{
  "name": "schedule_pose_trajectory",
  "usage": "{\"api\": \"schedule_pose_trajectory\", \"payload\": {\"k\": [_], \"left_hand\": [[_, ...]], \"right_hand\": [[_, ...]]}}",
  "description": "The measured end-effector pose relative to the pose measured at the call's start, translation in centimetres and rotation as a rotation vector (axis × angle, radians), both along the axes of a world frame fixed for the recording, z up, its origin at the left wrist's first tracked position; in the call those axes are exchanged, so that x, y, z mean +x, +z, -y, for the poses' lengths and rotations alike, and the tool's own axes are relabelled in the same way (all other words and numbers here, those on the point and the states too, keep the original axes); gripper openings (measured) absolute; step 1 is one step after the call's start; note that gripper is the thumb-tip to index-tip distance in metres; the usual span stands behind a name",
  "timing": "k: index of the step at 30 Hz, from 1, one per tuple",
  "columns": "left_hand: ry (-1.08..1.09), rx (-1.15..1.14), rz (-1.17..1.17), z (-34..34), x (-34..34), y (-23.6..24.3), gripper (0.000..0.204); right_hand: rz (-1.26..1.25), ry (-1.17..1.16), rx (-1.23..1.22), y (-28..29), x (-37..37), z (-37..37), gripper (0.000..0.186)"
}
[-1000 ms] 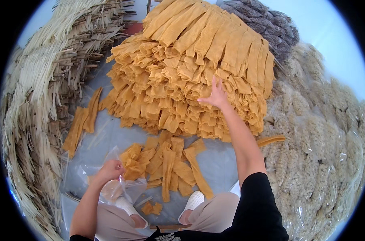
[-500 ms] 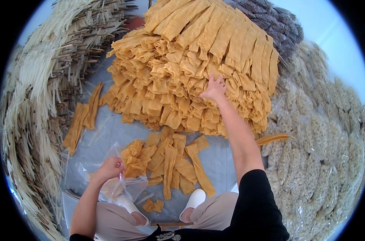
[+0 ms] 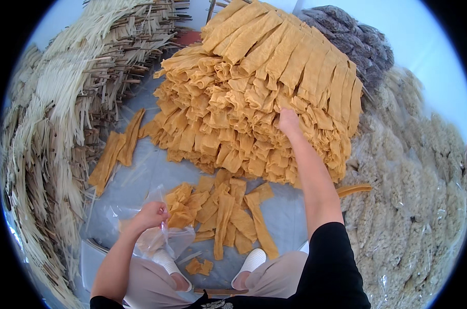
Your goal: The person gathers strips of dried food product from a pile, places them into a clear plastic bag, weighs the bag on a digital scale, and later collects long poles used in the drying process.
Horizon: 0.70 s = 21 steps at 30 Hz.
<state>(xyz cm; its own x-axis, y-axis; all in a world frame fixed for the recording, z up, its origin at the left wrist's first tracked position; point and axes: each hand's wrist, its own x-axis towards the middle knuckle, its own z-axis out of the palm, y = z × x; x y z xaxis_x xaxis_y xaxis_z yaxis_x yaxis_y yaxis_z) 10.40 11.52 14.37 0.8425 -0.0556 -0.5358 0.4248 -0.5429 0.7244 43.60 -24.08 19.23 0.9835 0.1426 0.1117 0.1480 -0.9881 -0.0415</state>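
My right hand (image 3: 289, 121) is closed at the front of a big heap of yellow-brown tofu skin strips (image 3: 228, 121), its fingertips curled in among the folded ends of one strip. At the lower left my left hand (image 3: 153, 213) pinches the edge of a clear plastic bag (image 3: 179, 239), which hangs crumpled in front of my legs. Pale contents show inside the bag, too unclear to name. Loose tofu skin strips (image 3: 225, 208) lie scattered on the floor between my feet and the heap, close to the bag.
Bundles of pale flat sticks (image 3: 63, 103) with brown ends rise at the left. Bagged, pale twisted bundles (image 3: 413, 180) are heaped at the right. Dark bundles (image 3: 351, 36) stand behind. Two strips (image 3: 110, 154) lie on the grey floor sheet (image 3: 141, 170). White shoes (image 3: 254, 260) are on my feet.
My right hand has gone from spread fingers over the heap to closed fingers at the strip ends. The whole view has shifted slightly; my left hand still pinches the bag.
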Motion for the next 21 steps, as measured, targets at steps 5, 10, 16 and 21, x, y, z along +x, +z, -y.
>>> {"api": "schedule_pose_trajectory", "payload": {"k": [5, 10, 16, 21], "left_hand": [[0.009, 0.004, -0.017, -0.5, -0.5, 0.5, 0.019], [0.008, -0.053, -0.003, -0.3, -0.5, 0.3, 0.018], [-0.001, -0.032, 0.018, -0.8, -1.4, 0.3, 0.017], [-0.004, -0.055, 0.028, -1.1, -1.2, -1.3, 0.016]], "right_hand": [[0.016, 0.113, -0.025, 1.2, 0.0, 1.0, 0.017], [0.055, 0.108, 0.049, 0.5, 0.0, 3.1, 0.016], [-0.167, 0.043, 0.088, 0.1, -5.8, -0.4, 0.050], [-0.123, 0.311, 0.422, -3.2, -12.8, 0.4, 0.070]]}}
